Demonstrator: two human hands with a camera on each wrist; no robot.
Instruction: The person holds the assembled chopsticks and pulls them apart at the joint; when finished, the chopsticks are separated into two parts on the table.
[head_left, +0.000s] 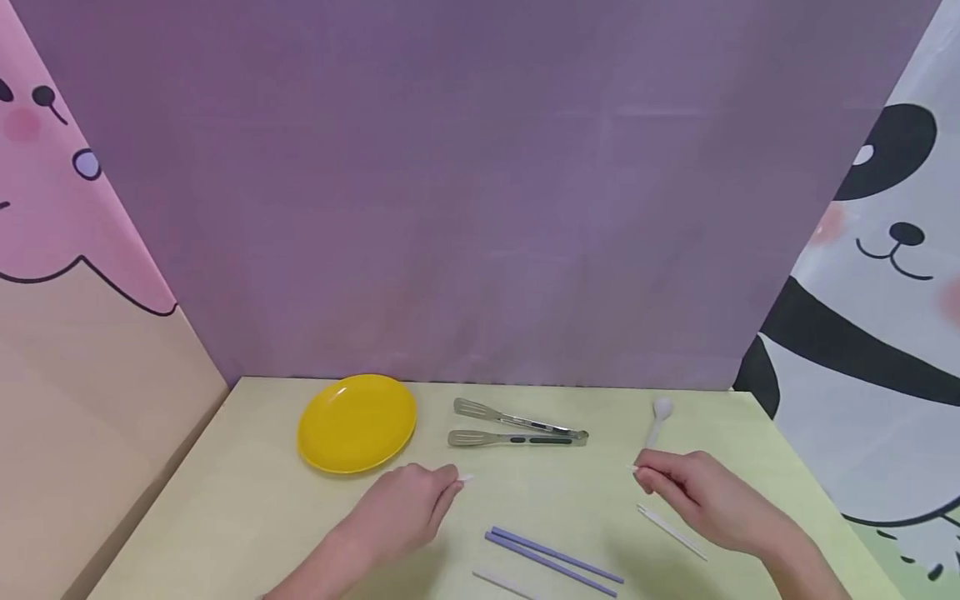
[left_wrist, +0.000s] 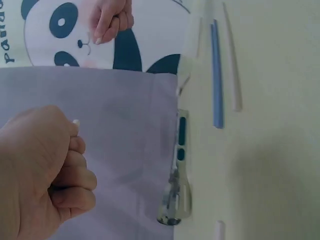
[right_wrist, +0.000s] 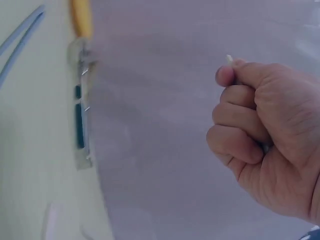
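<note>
In the head view my left hand [head_left: 408, 504] is raised over the table left of centre, its fingers curled. A small white tip pokes out between thumb and forefinger; the rest is hidden in the fist. My right hand [head_left: 701, 500], held up at the right, pinches a similar white tip pointing left. What kind of thing these tips belong to cannot be told. Each wrist view shows its fist close up, the left hand [left_wrist: 55, 170] and the right hand [right_wrist: 270, 125]. Below the hands lie two purple sticks [head_left: 555, 560], side by side, and a pair of thin white sticks [head_left: 672, 533].
A yellow plate [head_left: 356, 423] stands at the back left. Metal tongs [head_left: 517, 440] lie spread at the back middle. Behind the right hand is a white spoon [head_left: 662, 408]. A pale stick [head_left: 504, 585] lies near the front. A purple backdrop [head_left: 480, 192] rises behind the table.
</note>
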